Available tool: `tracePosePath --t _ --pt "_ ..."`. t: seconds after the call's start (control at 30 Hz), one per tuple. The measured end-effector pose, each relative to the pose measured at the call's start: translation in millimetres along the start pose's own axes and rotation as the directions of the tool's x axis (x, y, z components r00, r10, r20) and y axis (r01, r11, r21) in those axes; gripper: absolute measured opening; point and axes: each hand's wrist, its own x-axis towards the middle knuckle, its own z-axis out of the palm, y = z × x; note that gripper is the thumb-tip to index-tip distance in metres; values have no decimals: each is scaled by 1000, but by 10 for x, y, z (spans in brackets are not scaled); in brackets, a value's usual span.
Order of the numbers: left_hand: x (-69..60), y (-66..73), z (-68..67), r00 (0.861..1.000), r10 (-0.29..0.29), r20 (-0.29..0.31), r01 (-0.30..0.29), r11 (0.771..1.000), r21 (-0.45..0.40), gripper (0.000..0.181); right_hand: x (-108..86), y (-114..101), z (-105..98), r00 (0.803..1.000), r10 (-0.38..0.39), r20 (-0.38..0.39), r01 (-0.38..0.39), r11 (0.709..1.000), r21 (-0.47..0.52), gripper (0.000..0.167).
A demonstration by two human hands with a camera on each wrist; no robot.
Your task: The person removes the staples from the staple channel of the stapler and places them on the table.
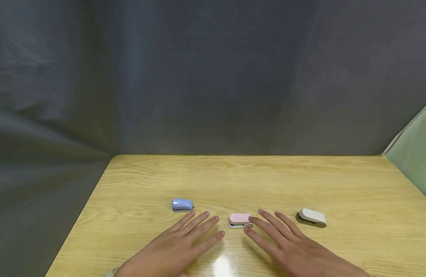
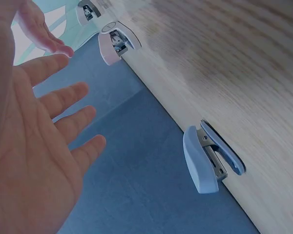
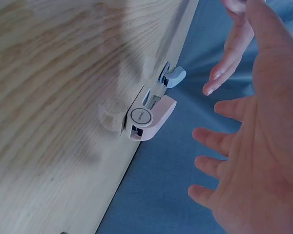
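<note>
Three small staplers lie on a wooden table. The blue stapler (image 1: 182,204) is at the left, just beyond the fingertips of my left hand (image 1: 172,246). A pink stapler (image 1: 239,219) with a white base sits in the middle, its right end partly behind the fingers of my right hand (image 1: 292,246). To the right of that hand is a white stapler (image 1: 311,217) with a darker base. Both hands have their fingers straight and spread, palms down, and hold nothing. The left wrist view shows a gap between the left hand (image 2: 44,131) and the blue stapler (image 2: 205,158).
The table (image 1: 233,173) has a pale wood grain and a shiny spot near its front. A dark grey curtain (image 1: 206,77) hangs along the back and left edges. Pale green cloth (image 1: 417,154) stands beyond the right edge.
</note>
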Motion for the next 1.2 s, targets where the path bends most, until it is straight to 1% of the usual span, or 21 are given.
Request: tracePosePath --t 0.13,0.23,0.33,0.43,0.53,0.6,0.73,0.8,0.9,1.0,1.1,1.2 --pt "37 -17 13 999 23 -28 -24 1000 -12 90 31 -13 -11 1000 9 26 -9 1000 12 100" --pt "74 -36 21 998 23 -56 -25 999 -24 91 69 19 -20 1000 3 26 -4 999 51 99" --pt "110 -63 17 999 -3 -48 1 999 -49 95 139 70 -18 1000 12 16 -13 994 113 100" --pt "148 -123 23 999 -33 -14 32 994 -102 99 237 136 18 1000 24 8 -25 985 170 104" --pt "167 -203 33 998 -59 4 59 987 -150 99 344 183 70 999 37 16 -39 984 174 106" --pt "159 -260 38 997 -75 11 76 981 -179 95 401 203 102 999 49 18 -52 985 166 104" --pt "104 -352 49 995 -103 5 102 976 -192 87 496 200 172 995 96 26 -99 979 176 99" --pt "77 -402 54 992 -123 -7 120 976 -184 85 546 198 197 992 115 43 -121 976 182 94" --pt "57 -472 69 983 -176 -47 166 973 -163 82 610 194 209 985 153 79 -165 969 182 85" --pt "42 -540 95 966 -240 -97 223 962 -154 79 667 193 201 975 196 101 -212 960 181 76" --pt "5 -603 125 947 -303 -110 278 940 -200 78 728 186 188 969 222 112 -240 952 189 75" --pt "-43 -657 155 935 -341 -101 306 916 -258 78 792 167 179 965 230 128 -252 948 196 77"
